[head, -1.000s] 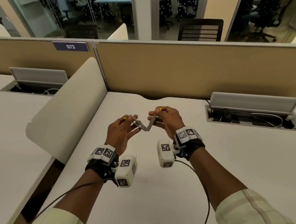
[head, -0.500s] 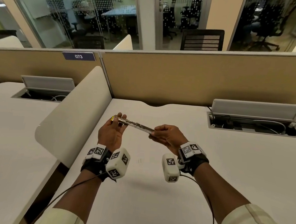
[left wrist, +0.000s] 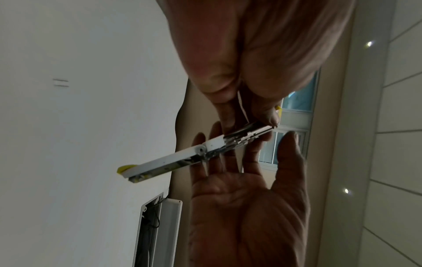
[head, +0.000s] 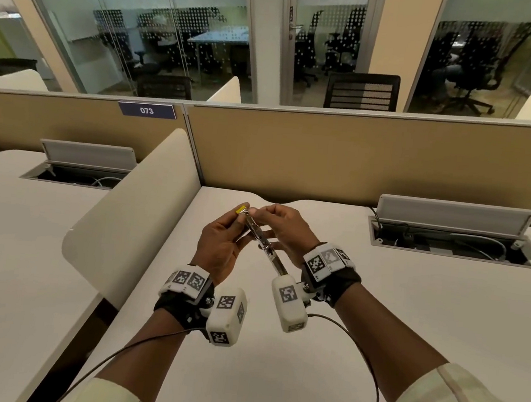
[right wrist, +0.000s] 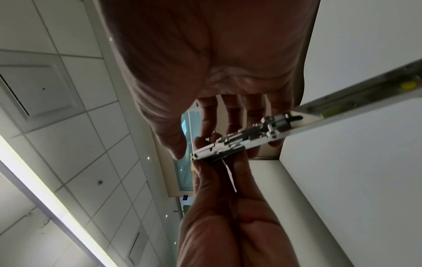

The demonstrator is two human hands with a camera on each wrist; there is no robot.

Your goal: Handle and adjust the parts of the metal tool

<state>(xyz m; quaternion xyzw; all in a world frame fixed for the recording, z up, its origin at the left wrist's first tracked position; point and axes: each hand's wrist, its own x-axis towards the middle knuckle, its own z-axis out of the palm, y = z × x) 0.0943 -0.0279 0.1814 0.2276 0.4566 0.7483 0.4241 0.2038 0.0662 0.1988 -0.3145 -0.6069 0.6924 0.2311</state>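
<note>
A small metal stapler (head: 262,241) with yellow end caps is held unfolded into one straight bar above the white desk (head: 407,328). My left hand (head: 220,248) pinches its far end beside one yellow cap (head: 241,211), thumb and fingers closed on the metal rail (left wrist: 253,129). My right hand (head: 287,232) has its fingers behind the hinge (right wrist: 262,130) and its thumb (right wrist: 175,142) by the far end. The near half (left wrist: 164,163) sticks out free toward my right wrist. A thin pale strip (right wrist: 229,175) runs along my left fingers.
A short row of staples (left wrist: 60,83) lies on the desk. An open cable hatch (head: 450,217) sits at the right rear, another hatch (head: 87,154) on the neighbouring desk. A cream divider (head: 133,214) stands left, and a tan partition (head: 359,158) closes the back.
The stapler, bent in a V a second ago, was opened flat and has now swung round to point toward me. Both hands rose and came closer together.
</note>
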